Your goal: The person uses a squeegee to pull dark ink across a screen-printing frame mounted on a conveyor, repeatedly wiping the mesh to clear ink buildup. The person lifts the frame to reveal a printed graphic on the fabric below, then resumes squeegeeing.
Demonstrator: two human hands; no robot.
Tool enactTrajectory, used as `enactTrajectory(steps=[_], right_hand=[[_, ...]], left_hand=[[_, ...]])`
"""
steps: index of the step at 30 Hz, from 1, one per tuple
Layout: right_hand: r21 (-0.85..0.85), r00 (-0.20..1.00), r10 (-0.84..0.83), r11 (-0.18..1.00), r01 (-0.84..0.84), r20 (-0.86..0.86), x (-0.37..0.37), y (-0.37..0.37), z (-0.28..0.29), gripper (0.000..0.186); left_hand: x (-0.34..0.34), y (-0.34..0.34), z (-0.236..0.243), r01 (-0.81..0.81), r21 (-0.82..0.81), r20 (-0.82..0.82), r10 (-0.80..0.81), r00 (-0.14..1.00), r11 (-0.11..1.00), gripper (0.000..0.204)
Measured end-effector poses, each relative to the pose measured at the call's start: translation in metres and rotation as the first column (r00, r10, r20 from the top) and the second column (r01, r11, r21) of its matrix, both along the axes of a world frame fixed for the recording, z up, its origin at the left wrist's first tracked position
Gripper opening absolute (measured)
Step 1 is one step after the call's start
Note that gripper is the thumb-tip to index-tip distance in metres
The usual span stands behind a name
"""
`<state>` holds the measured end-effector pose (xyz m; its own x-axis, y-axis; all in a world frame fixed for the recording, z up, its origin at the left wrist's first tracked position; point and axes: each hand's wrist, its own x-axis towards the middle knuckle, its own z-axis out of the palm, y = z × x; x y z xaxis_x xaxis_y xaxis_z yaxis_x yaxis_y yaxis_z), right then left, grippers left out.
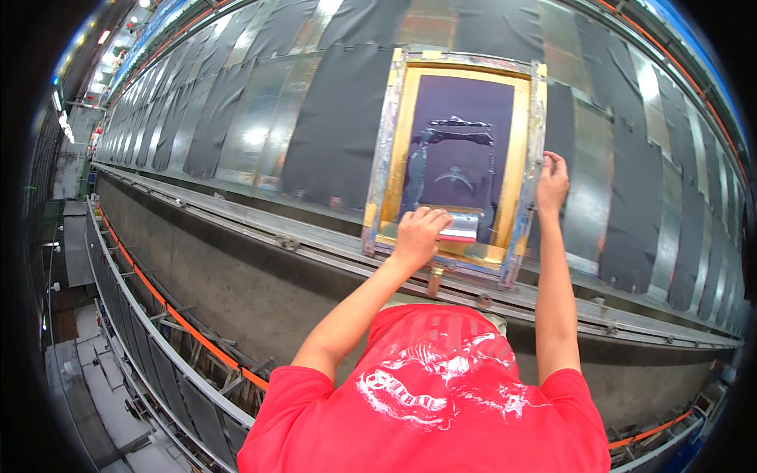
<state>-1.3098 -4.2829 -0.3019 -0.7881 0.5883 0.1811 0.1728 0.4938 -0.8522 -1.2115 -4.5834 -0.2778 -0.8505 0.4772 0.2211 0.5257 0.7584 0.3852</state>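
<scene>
A screen printing frame (533,169) lies on the long table in front of me, its border stained with paint and yellow tape. Inside it, the dark purple mesh (461,96) carries wet, dark ink (460,135) in streaks, with a pale curved design below them. Near the frame's lower end, my left hand (419,235) is closed around a squeegee (464,227) with a silvery face, which rests across the mesh. My right hand (553,183) has its fingers curled against the frame's right outer edge; part of that grip is hidden.
Dark fabric panels (331,130) alternate with shiny bare strips (251,146) along the table. A metal rail (315,241) runs along its near edge, in front of my body. To the left, an orange line (169,303) follows another long railed structure.
</scene>
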Motion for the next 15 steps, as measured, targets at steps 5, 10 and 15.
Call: enactTrajectory(steps=[5, 10, 15], right_hand=[[-0.102, 0.991, 0.042, 0.993, -0.055, -0.127, -0.034, -0.179, -0.009, 0.024], [-0.224, 0.996, 0.049, 0.974, -0.032, 0.073, -0.047, -0.286, -0.008, 0.022], [-0.086, 0.999, 0.000, 0.996, -0.004, -0.038, -0.059, -0.309, -0.033, 0.022]], left_hand=[[-0.046, -0.161, 0.013, -0.059, -0.109, 0.017, 0.061, 0.998, 0.992, 0.043], [-0.070, -0.261, 0.002, -0.099, -0.145, -0.031, 0.096, 0.995, 0.984, 0.034], [-0.069, -0.305, -0.003, -0.077, -0.168, -0.070, 0.066, 0.995, 0.983, 0.036]])
